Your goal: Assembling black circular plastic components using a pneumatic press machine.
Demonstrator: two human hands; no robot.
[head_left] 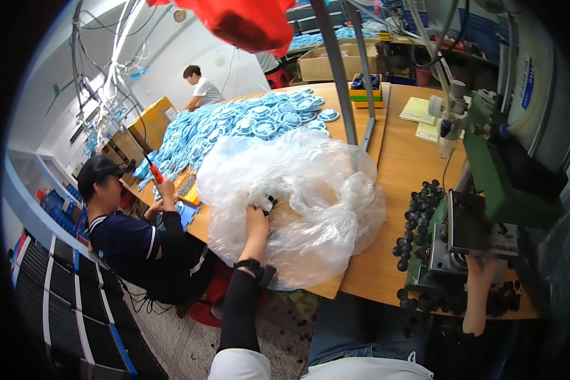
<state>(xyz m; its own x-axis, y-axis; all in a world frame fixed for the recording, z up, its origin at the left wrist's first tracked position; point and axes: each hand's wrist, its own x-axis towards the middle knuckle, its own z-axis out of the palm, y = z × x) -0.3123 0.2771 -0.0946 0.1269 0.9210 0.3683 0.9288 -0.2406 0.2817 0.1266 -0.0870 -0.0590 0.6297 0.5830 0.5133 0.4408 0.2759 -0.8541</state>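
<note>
Left hand (pixel 256 223) in clear plastic bag (pixel 326 237), right hand (pixel 481 269) at green press (pixel 516 174). Can't tell either grip (fingers partly hidden).

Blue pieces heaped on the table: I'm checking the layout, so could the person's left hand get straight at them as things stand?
Probably not directly: the left hand is at the clear plastic bag, whose bulk lies between it and the blue pieces.
</note>
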